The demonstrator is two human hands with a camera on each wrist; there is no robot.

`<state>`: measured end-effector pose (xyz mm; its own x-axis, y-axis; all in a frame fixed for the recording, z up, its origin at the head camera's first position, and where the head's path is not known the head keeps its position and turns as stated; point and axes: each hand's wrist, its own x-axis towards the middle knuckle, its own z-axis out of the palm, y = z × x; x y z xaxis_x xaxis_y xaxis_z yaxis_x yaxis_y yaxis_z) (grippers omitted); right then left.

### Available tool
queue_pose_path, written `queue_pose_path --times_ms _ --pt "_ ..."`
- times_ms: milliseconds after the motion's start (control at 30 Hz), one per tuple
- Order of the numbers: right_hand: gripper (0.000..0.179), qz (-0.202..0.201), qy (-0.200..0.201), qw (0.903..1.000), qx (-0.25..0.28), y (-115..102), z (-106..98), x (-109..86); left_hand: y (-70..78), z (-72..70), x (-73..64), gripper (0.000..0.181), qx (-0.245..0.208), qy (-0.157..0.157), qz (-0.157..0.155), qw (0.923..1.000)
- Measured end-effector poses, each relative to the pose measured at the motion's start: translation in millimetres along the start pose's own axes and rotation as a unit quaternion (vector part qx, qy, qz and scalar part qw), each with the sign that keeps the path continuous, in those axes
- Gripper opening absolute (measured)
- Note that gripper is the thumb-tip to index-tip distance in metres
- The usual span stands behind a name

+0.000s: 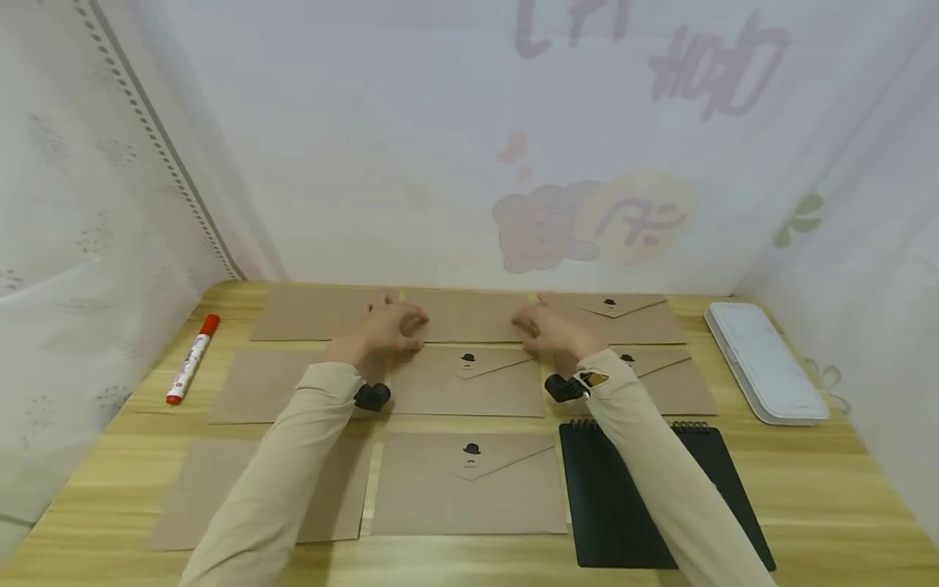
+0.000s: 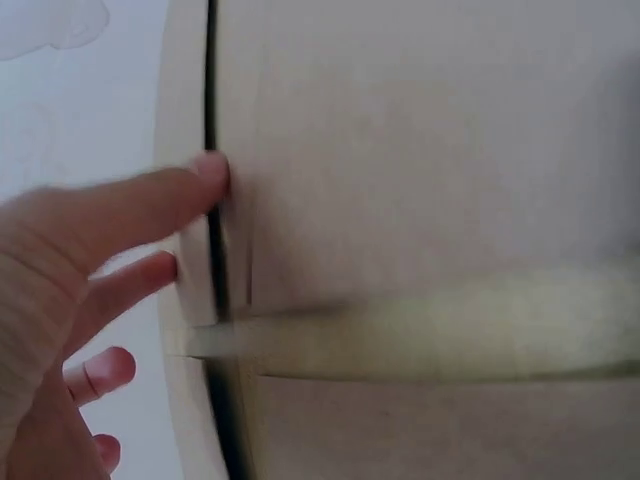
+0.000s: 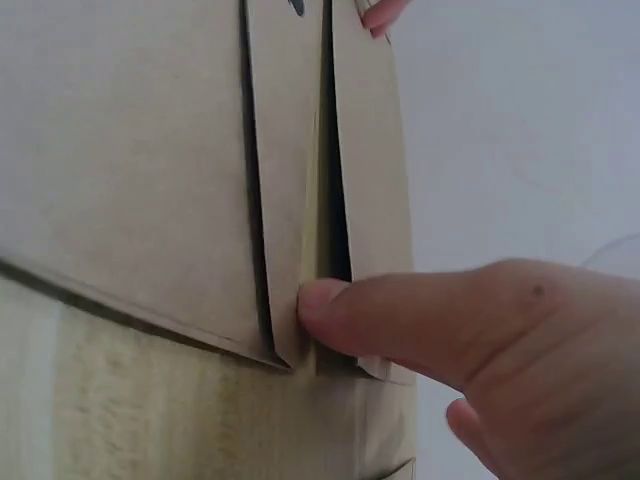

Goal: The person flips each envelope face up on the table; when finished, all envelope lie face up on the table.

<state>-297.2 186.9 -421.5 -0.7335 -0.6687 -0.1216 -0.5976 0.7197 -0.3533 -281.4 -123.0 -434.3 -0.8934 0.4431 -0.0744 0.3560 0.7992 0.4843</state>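
In the head view, my left hand (image 1: 381, 330) is over the left end of the plain brown envelope (image 1: 462, 316) in the middle of the back row. My right hand (image 1: 557, 330) is over that envelope's right end. In the left wrist view, the left thumb (image 2: 205, 180) touches down at the gap between the back envelope and the one before it, its fingers spread beyond. The right thumb (image 3: 325, 305) lies straight at the same gap in the right wrist view, its other fingers mostly hidden. Just nearer lies an envelope with a hat print (image 1: 469, 391).
More brown envelopes lie in rows, including a plain one (image 1: 293, 314) at back left and a printed one (image 1: 469, 497) in front. A black spiral notebook (image 1: 609, 505) lies front right. A red-capped marker (image 1: 192, 359) is far left, a white case (image 1: 766, 359) far right.
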Motion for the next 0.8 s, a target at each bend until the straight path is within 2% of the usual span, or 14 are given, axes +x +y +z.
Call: queue_pose_path --times_ms 100,267,433,533,633,667,733,767,800 --pt "0.04 0.017 0.009 0.9998 0.001 0.4 1.6 -0.9 -1.1 -1.1 2.4 0.045 0.013 0.001 -0.011 0.9999" --pt "0.031 0.022 0.011 0.9986 0.048 -0.4 -4.4 -2.4 -5.2 -6.7 4.0 0.044 0.02 0.005 -0.014 0.9997" --pt "0.029 0.033 0.029 0.9937 0.103 -1.5 -8.7 -3.5 -4.4 -12.8 6.3 0.047 -0.004 -0.012 -0.007 0.9999" --pt "0.027 0.063 0.055 0.9897 0.116 -1.4 -6.8 -3.6 -3.2 -14.4 8.1 0.049 -0.029 -0.025 -0.015 0.9991" --pt "0.025 0.092 0.079 0.9868 0.107 -1.8 -3.7 -2.5 -1.8 -15.4 7.3 0.049 -0.038 -0.033 -0.024 0.9984" --pt "0.027 0.098 0.085 0.986 0.105 -2.1 -2.7 -2.1 -1.6 -15.0 7.0 0.05 -0.027 -0.033 -0.015 0.999" --pt "0.032 0.1 0.095 0.9852 0.101 -2.1 -0.9 -1.3 3.0 -15.2 4.7 0.053 0.029 -0.04 0.009 0.9987" --pt "0.034 0.097 0.1 0.9852 0.1 -2.2 -0.3 -1.0 -0.6 -11.2 6.9 0.055 0.072 -0.034 0.038 0.996" --pt "0.037 0.091 0.104 0.9851 0.102 -2.0 0.4 -0.8 2.8 -11.0 5.8 0.055 0.114 -0.032 0.058 0.9913"
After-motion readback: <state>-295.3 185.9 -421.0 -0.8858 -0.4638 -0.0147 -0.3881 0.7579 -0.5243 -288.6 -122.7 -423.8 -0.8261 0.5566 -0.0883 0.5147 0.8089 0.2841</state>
